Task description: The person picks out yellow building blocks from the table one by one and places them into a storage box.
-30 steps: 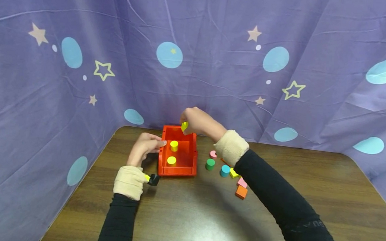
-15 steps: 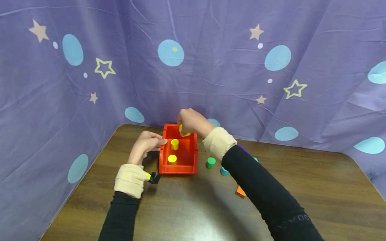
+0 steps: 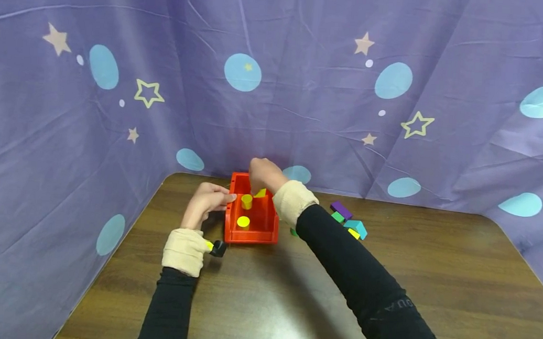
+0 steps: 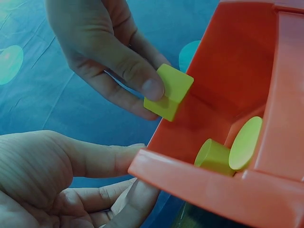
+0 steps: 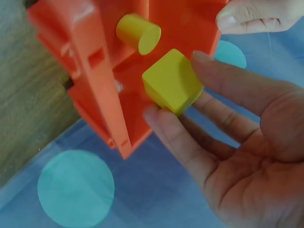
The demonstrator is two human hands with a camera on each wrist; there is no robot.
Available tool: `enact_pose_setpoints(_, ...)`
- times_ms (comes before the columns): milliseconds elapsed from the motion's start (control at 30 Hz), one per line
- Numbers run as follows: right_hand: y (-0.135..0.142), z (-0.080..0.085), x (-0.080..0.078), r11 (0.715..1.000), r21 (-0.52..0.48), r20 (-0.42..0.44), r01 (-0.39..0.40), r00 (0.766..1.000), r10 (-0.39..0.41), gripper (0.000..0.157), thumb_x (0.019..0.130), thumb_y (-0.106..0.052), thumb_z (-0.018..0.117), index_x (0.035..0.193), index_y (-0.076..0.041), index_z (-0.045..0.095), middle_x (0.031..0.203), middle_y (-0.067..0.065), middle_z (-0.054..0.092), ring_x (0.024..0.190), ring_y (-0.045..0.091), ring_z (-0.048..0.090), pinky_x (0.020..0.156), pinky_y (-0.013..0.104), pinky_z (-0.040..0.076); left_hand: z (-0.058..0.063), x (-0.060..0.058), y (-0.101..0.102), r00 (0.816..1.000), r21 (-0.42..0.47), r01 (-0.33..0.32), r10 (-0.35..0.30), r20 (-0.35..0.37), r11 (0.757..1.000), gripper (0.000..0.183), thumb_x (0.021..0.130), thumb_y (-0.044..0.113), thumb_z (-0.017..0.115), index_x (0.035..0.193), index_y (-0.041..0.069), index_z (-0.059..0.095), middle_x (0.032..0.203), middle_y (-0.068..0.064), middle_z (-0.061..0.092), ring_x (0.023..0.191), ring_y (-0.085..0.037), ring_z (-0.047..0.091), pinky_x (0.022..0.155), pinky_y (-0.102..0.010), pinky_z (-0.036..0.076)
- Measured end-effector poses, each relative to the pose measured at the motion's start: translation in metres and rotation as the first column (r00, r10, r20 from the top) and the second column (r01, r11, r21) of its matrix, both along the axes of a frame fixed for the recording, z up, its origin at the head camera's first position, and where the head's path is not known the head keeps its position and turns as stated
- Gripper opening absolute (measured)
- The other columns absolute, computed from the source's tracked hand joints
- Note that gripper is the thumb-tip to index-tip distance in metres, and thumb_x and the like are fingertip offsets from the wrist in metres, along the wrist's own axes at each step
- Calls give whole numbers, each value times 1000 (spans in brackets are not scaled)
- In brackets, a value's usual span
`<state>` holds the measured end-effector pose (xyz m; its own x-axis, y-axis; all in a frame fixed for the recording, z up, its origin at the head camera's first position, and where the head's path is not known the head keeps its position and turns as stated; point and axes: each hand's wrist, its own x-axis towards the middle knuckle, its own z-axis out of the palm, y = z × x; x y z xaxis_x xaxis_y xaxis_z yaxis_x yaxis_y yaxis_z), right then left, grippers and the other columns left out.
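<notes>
Toward the far left part of the wooden table [image 3: 433,286], in the head view, lies a red bin [image 3: 262,217]. A left hand [image 3: 205,201] holds its left wall, the thumb lying over the rim. From the right, a right hand [image 3: 265,175] reaches over the bin's far end with a yellow block [image 3: 260,193] showing under its fingers. Two yellow cylinders sit inside along the left: a far cylinder [image 3: 246,202] and a near cylinder [image 3: 243,222]. To the right of the bin, past the black right sleeve [image 3: 358,286], lie a purple block [image 3: 341,209], a green block [image 3: 337,216], a blue block [image 3: 356,228] and a yellow piece [image 3: 353,233]; the sleeve covers part of this group. Behind the table hangs a purple curtain [image 3: 303,114] with stars and blue ovals.

Seen from the left wrist, the left hand pinches the edge of the bin between thumb and fingers. The right hand's thumb presses on one face of the yellow block, with fingers behind it. Both cylinders show inside the bin.

Seen from the right wrist, the yellow block is clasped between thumb and fingertips, in front of the bin's opening; whether it touches the bin I cannot tell. One cylinder shows beyond it.
</notes>
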<state>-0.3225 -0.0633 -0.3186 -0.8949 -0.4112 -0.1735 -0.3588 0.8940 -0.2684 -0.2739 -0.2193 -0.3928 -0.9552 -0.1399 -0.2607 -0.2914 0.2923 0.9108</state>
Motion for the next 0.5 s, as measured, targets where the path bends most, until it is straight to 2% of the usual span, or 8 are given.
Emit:
enact_pose_setpoints(100,-2,-2,1,999,-9,1,41,999,-41,19,83,-5,82,98,-6,70,98,6,69,81,20,57,66,26,52,-1,0,0,1000,8,6,-6,-6,1000,36,95,12,71,122,-10,64,92,-4,64,74,-7,63,93,-37,61)
enact_pose_setpoints(167,-4,-4,1,998,-5,-9,64,998,-65,22,82,-5,83,99,-5,70,99,6,70,82,19,56,66,27,51,-1,0,0,1000,15,9,-9,-13,1000,36,95,11,71,122,-11,64,88,-2,64,74,-7,63,83,-29,63)
enact_pose_setpoints(300,-6,-7,2,995,12,-11,102,995,-102,25,81,-5,84,102,-6,70,102,6,69,82,18,54,66,28,49,0,2,0,1000,24,8,-7,-26,1000,36,95,9,70,122,-12,63,81,2,63,72,-6,62,67,-17,59)
enact_pose_setpoints(500,-8,-12,4,984,26,10,174,985,-175,22,84,-6,82,103,-6,71,103,6,68,82,19,54,69,29,54,1,2,0,1000,12,1,-1,-27,1000,36,94,11,71,122,-11,64,82,2,64,77,-9,65,65,-16,57)
